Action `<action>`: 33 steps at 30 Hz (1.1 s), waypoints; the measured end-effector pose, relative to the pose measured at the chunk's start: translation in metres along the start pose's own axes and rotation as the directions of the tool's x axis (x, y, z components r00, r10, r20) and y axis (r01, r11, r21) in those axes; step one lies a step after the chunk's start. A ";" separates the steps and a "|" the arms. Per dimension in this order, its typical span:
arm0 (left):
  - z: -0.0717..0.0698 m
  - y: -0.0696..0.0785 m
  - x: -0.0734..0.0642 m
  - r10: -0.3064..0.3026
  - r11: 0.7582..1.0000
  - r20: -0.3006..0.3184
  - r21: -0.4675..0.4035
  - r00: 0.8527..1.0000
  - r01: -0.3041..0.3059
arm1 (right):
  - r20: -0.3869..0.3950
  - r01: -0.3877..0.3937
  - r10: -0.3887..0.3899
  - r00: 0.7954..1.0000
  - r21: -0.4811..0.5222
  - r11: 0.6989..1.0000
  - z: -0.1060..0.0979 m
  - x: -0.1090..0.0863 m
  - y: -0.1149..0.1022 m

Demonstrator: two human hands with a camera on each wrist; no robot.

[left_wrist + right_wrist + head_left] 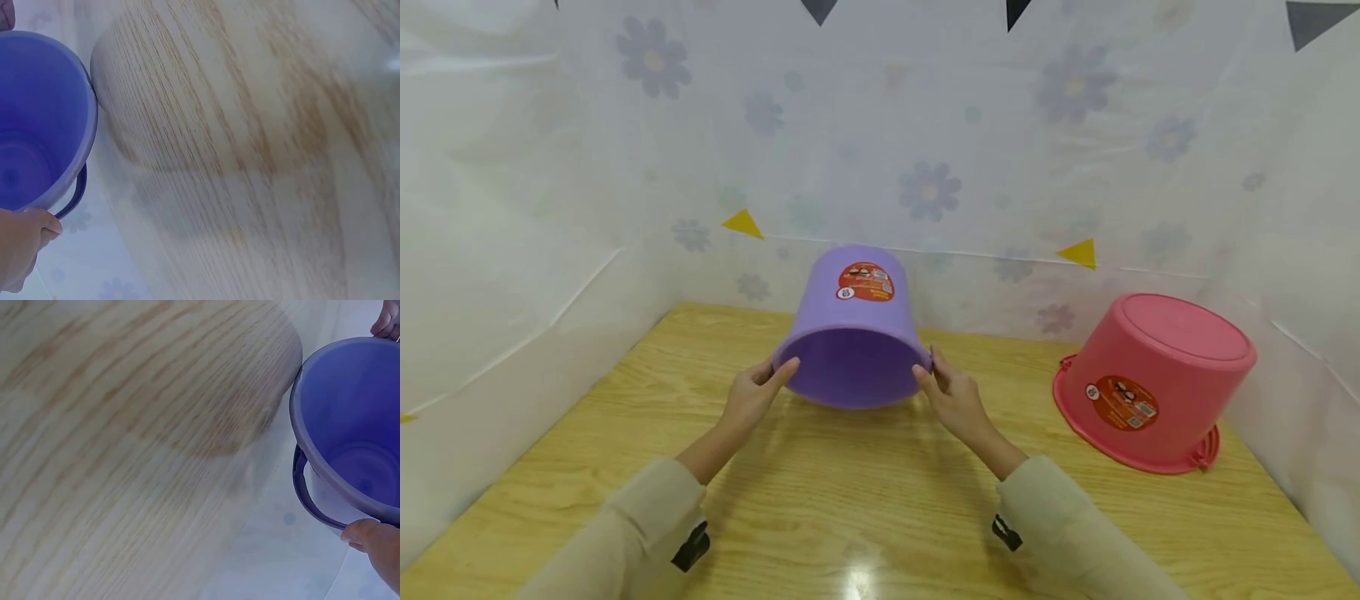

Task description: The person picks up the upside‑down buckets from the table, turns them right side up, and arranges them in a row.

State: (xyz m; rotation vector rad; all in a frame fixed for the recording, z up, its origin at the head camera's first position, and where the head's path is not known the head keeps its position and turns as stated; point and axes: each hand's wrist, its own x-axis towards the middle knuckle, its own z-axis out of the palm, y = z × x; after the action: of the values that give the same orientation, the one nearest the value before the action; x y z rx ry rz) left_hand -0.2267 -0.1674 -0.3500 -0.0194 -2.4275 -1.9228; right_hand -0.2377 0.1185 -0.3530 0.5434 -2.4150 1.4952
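A purple bucket [853,367] with a red oval label is tipped toward me, its open mouth facing the front and its base toward the back wall. My left hand [748,404] grips the rim at its left side, thumb over the front edge. On the opposite side my right hand [957,402] holds the rim the same way. The wrist views show the bucket's inside bare and its purple handle [306,494] hanging along the rim beside the hands. Whether the bucket touches the table is hard to tell.
At the right of the wooden table [850,483] a pink bucket [1172,392] stands upside down on its rim, with its own red label facing front. A white flowered sheet [865,125] hangs behind, and plain white sheets enclose both sides.
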 end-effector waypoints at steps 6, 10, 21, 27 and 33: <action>0.002 -0.001 0.001 -0.009 1.000 -0.028 0.007 1.000 0.010 | 0.012 -0.027 0.027 1.000 -0.003 1.000 -0.002 -0.003 -0.014; 0.003 -0.002 0.001 -0.015 0.999 -0.031 0.028 0.999 0.016 | 0.022 -0.016 0.017 1.000 -0.029 0.999 -0.001 -0.002 -0.002; 0.003 -0.002 -0.001 0.014 0.997 -0.025 0.079 1.000 -0.012 | 0.032 0.049 -0.048 0.998 -0.016 0.999 -0.002 -0.005 0.003; 0.001 -0.004 -0.001 0.120 0.989 -0.016 0.089 0.993 -0.118 | 0.039 0.149 -0.151 0.988 0.056 0.987 -0.003 -0.008 0.004; -0.002 -0.003 0.000 0.270 0.962 -0.020 0.042 0.963 -0.269 | 0.043 0.206 -0.210 0.977 0.074 0.976 -0.003 -0.008 0.007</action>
State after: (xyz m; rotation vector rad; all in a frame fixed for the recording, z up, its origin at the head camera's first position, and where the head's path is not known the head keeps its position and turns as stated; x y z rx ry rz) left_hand -0.2273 -0.1700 -0.3521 -0.3066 -2.3041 -1.7467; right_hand -0.2331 0.1251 -0.3603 0.8312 -2.2679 1.4952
